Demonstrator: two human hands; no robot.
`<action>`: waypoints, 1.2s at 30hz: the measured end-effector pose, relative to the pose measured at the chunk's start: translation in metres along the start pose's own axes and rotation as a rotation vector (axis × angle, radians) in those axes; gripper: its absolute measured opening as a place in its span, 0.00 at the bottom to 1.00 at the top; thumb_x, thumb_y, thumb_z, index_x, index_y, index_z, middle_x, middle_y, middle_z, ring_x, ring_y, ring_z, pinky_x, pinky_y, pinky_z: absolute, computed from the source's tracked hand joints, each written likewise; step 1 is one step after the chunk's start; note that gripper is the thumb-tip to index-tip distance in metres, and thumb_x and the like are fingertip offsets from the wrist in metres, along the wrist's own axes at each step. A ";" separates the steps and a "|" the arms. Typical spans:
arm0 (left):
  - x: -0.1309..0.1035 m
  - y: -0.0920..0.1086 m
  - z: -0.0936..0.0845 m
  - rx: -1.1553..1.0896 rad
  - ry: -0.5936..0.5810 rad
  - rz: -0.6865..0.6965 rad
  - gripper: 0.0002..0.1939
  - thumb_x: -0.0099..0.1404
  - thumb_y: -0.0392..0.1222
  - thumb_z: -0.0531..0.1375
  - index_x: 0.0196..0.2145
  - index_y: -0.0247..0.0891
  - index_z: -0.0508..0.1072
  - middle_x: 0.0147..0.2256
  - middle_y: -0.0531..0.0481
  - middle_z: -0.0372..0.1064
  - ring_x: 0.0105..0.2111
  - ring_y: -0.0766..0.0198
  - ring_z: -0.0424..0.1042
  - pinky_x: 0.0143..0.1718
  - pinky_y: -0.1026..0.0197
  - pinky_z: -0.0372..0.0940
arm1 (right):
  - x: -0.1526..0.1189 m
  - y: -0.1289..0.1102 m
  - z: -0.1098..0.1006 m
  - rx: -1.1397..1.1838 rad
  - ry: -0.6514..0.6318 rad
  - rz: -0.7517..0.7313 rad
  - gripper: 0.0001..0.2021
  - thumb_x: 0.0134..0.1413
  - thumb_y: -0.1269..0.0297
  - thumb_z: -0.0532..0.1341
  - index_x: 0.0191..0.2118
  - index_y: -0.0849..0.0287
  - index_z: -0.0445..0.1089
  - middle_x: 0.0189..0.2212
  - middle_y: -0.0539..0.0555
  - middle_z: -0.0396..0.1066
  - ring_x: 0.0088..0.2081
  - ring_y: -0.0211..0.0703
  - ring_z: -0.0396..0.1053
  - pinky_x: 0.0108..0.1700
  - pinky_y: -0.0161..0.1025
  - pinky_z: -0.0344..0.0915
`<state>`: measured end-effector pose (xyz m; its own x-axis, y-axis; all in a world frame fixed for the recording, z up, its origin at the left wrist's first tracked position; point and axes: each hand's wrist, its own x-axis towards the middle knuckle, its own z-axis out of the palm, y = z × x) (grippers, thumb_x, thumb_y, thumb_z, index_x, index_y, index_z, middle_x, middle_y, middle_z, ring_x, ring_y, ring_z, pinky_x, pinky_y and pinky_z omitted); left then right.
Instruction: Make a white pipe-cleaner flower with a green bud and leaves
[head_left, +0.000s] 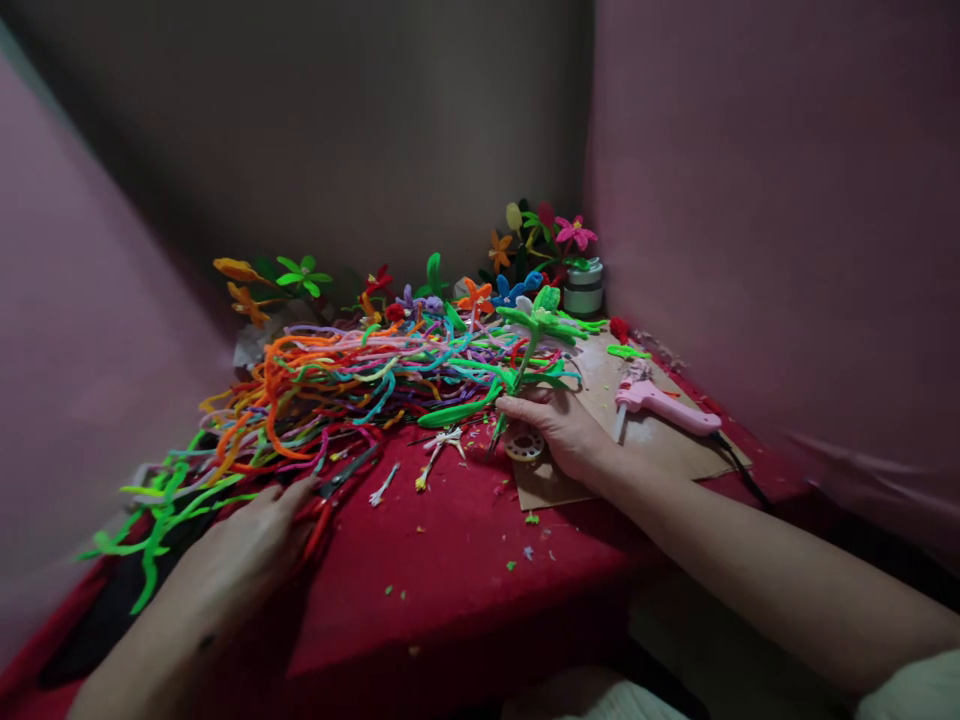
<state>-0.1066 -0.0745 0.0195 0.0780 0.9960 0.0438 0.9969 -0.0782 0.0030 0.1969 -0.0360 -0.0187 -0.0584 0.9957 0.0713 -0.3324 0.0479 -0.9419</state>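
In the head view, my right hand (559, 425) pinches the stem of a green pipe-cleaner flower (532, 340), which stands upright with long green leaves spreading from its stem. A pale round disc with holes (524, 443) lies under that hand. My left hand (262, 525) is low on the left, its fingers curled at the red handles of dark-bladed scissors (337, 485); part of the grip is hidden. The blades point to the upper right, toward a large heap of coloured pipe cleaners (360, 370). Small white and yellow stamen-like pieces (435, 455) lie between the hands.
A pink glue gun (667, 405) with a black cord rests on a brown board (705, 455) at right. Finished flowers (300, 275) and a small white pot (583, 288) stand at the back. Scraps dot the red tablecloth (450, 600). Pinkish sheets (780, 200) hang on both sides.
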 end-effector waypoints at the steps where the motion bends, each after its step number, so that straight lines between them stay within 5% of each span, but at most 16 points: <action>1: 0.003 -0.001 0.001 0.075 -0.046 0.042 0.16 0.61 0.41 0.49 0.42 0.36 0.71 0.34 0.44 0.73 0.33 0.56 0.72 0.37 0.59 0.63 | 0.000 0.000 0.000 -0.003 -0.002 -0.009 0.11 0.40 0.60 0.67 0.25 0.61 0.68 0.19 0.47 0.65 0.20 0.33 0.61 0.24 0.34 0.57; 4: 0.009 0.025 0.002 0.081 0.070 0.079 0.15 0.64 0.42 0.47 0.41 0.37 0.70 0.39 0.42 0.71 0.39 0.55 0.70 0.41 0.57 0.62 | -0.002 0.001 0.001 -0.032 0.010 0.032 0.14 0.39 0.57 0.67 0.21 0.61 0.65 0.16 0.45 0.61 0.19 0.32 0.59 0.23 0.34 0.55; 9: 0.017 0.120 -0.002 -0.341 0.149 0.373 0.15 0.65 0.49 0.48 0.39 0.40 0.71 0.38 0.47 0.73 0.37 0.61 0.71 0.38 0.63 0.62 | -0.006 0.002 0.004 -0.049 0.047 -0.006 0.14 0.37 0.57 0.68 0.23 0.62 0.67 0.18 0.46 0.63 0.20 0.32 0.59 0.25 0.34 0.55; 14: 0.029 0.169 0.003 -0.097 0.200 0.344 0.12 0.65 0.43 0.48 0.34 0.39 0.70 0.32 0.46 0.73 0.31 0.57 0.72 0.28 0.61 0.58 | -0.004 0.007 0.001 -0.057 0.031 -0.002 0.14 0.38 0.55 0.66 0.25 0.62 0.69 0.19 0.47 0.64 0.21 0.34 0.59 0.25 0.35 0.55; 20: 0.047 0.167 0.011 -0.152 0.290 0.350 0.10 0.63 0.41 0.49 0.33 0.37 0.68 0.32 0.44 0.71 0.33 0.58 0.71 0.30 0.61 0.57 | -0.001 0.004 0.002 -0.171 0.019 -0.096 0.11 0.42 0.56 0.63 0.23 0.59 0.69 0.21 0.48 0.66 0.25 0.37 0.62 0.29 0.35 0.57; 23: 0.058 0.157 0.011 -0.394 0.323 0.324 0.11 0.62 0.40 0.49 0.26 0.37 0.67 0.26 0.48 0.69 0.27 0.62 0.69 0.28 0.63 0.57 | -0.002 0.003 0.002 -0.186 -0.009 -0.140 0.09 0.46 0.58 0.60 0.28 0.58 0.72 0.25 0.49 0.69 0.28 0.38 0.64 0.32 0.36 0.59; 26: 0.067 0.145 0.008 -0.890 0.172 0.239 0.11 0.60 0.42 0.52 0.23 0.37 0.66 0.18 0.53 0.64 0.19 0.67 0.65 0.23 0.65 0.58 | -0.006 0.005 -0.001 -0.350 -0.013 -0.215 0.08 0.47 0.66 0.58 0.34 0.59 0.73 0.30 0.51 0.71 0.32 0.40 0.67 0.38 0.38 0.62; 29: 0.071 0.136 0.008 -1.362 0.004 0.144 0.07 0.56 0.43 0.57 0.27 0.35 0.67 0.21 0.53 0.68 0.19 0.66 0.67 0.22 0.64 0.62 | -0.014 0.006 -0.005 -0.745 -0.075 -0.452 0.12 0.46 0.72 0.57 0.38 0.60 0.72 0.36 0.55 0.70 0.39 0.43 0.66 0.42 0.40 0.62; 33: 0.071 0.130 0.014 -1.725 -0.095 0.087 0.09 0.53 0.41 0.62 0.30 0.34 0.68 0.24 0.51 0.71 0.20 0.67 0.69 0.24 0.64 0.65 | -0.023 0.007 -0.008 -1.288 -0.209 -0.593 0.11 0.49 0.72 0.57 0.40 0.63 0.71 0.34 0.59 0.68 0.39 0.48 0.62 0.42 0.44 0.61; 36: 0.072 0.127 0.020 -1.892 -0.116 0.098 0.10 0.49 0.35 0.63 0.30 0.34 0.67 0.25 0.52 0.70 0.21 0.70 0.68 0.24 0.65 0.64 | -0.023 0.010 -0.013 -1.383 -0.218 -0.586 0.10 0.53 0.73 0.53 0.40 0.63 0.69 0.32 0.59 0.68 0.36 0.47 0.62 0.40 0.44 0.61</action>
<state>0.0253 -0.0114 0.0032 0.2065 0.9769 0.0542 -0.3196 0.0150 0.9474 0.2068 -0.0570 -0.0344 -0.4107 0.7857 0.4626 0.7533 0.5783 -0.3133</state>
